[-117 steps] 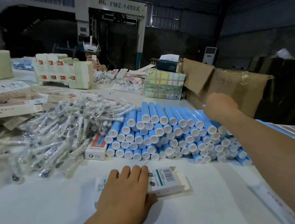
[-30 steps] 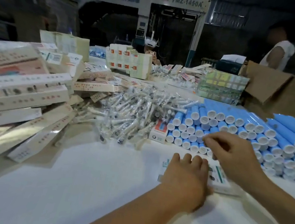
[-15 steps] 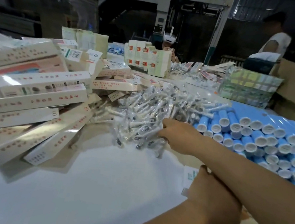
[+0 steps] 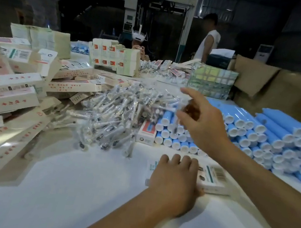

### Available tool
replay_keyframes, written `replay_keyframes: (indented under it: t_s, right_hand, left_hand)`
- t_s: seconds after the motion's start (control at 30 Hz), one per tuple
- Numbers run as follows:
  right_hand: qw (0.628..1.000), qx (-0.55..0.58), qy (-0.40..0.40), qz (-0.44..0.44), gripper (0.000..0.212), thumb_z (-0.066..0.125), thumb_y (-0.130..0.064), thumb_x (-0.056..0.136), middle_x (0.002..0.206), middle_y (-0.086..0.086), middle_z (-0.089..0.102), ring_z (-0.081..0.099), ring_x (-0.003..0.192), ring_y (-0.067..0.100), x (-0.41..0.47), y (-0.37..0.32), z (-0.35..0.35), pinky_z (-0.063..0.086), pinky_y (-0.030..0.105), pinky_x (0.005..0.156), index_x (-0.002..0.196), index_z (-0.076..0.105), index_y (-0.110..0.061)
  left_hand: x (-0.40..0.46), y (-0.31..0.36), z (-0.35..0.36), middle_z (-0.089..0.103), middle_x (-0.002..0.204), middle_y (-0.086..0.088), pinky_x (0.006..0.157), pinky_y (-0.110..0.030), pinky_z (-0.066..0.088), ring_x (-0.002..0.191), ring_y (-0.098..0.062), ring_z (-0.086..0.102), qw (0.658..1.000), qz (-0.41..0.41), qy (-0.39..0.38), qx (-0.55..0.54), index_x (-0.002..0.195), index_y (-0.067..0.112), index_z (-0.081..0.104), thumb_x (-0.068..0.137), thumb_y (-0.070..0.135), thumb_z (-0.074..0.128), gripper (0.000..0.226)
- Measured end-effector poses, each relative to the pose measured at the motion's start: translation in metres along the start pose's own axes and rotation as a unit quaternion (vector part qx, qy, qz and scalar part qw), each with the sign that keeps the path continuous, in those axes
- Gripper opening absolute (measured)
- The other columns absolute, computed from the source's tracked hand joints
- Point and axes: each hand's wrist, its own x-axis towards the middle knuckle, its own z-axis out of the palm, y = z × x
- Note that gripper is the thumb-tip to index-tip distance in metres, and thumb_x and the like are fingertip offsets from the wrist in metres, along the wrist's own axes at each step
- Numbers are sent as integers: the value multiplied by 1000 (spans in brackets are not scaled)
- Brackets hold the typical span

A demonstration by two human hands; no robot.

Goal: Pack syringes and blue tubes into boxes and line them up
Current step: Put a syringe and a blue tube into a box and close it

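Observation:
A small white box (image 4: 212, 177) with a barcode lies flat on the white table (image 4: 69, 189) near me. My left hand (image 4: 174, 179) presses down on it with straight fingers. My right hand (image 4: 202, 121) hovers above the table between the two piles and pinches a clear-wrapped syringe (image 4: 176, 115), which is blurred. To its left lies the heap of wrapped syringes (image 4: 115, 112). To its right the blue tubes (image 4: 258, 136) with white caps are stacked in rows, ends facing me.
Flat and folded cartons (image 4: 7, 93) spill across the left side. A small red-and-white box (image 4: 146, 132) stands between the syringes and tubes. Carton stacks (image 4: 115, 58), a wrapped bundle (image 4: 211, 81) and cardboard (image 4: 276, 93) line the back. Two people are behind the table.
My right hand reached into the syringe heap half a second ago and has now come up and to the right with a wrapped syringe. My left hand stays on the box.

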Motion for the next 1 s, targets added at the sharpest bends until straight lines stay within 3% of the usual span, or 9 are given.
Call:
replay_keyframes:
  t_s: [0.07,0.2,0.33,0.63,0.77,0.83,0.93,1.0]
  right_hand:
    - [991,88,93,49,44,62,-3,89,66,1,60,62,59,18,-23,7,-38,51,25,56,114,49,-37]
    - [931,169,266,186,22,59,1,89,56,1,64,61,47,14,-82,29,-90,52,25,46,93,55,-21]
    - [861,242,334,298,16,61,-1,89,52,2,63,60,45,14,-123,50,-97,51,24,44,87,55,-15]
    - [844,254,302,362,19,64,4,84,58,-1,62,64,50,19,-127,54,-70,51,26,45,81,54,-11]
    - [849,178,312,388,17,75,-9,78,61,-7,64,61,55,3,-127,54,-62,48,18,52,74,61,-17]
    - [852,142,305,402,16,77,-17,75,68,-6,67,63,64,4,-130,52,-58,50,24,62,72,62,-20]
    - [855,132,280,416,15,74,-21,79,76,0,71,68,78,20,-133,49,-50,55,41,73,70,63,-20]
    - [869,117,243,415,21,69,-28,84,88,4,70,68,81,20,-133,46,-44,55,38,71,65,64,-21]
  left_hand:
    - [3,3,-1,45,126,-7,89,-43,30,111,-29,41,1000,9,14,-21,135,13,31,92,53,41,60]
    - [7,5,2,44,129,0,90,-39,30,114,-23,41,1000,9,25,-12,138,20,28,90,63,37,66]
    - [8,2,7,40,136,4,95,-35,31,119,-19,39,999,3,32,6,143,22,21,90,67,27,70]
    - [3,8,5,40,137,7,96,-33,31,121,-17,39,999,-19,40,5,145,24,20,85,70,20,76]
    - [2,10,4,39,138,7,96,-33,30,122,-16,38,999,-19,36,11,145,23,19,79,72,13,82]
    - [2,13,3,39,138,7,96,-33,30,122,-17,38,999,-18,37,2,145,24,20,76,72,11,85]
    - [3,16,4,40,136,7,95,-33,30,120,-16,39,999,-10,42,-1,145,24,20,81,72,19,80]
    - [3,16,5,41,136,7,95,-33,30,120,-16,39,999,-8,44,-3,145,24,20,84,71,23,77]
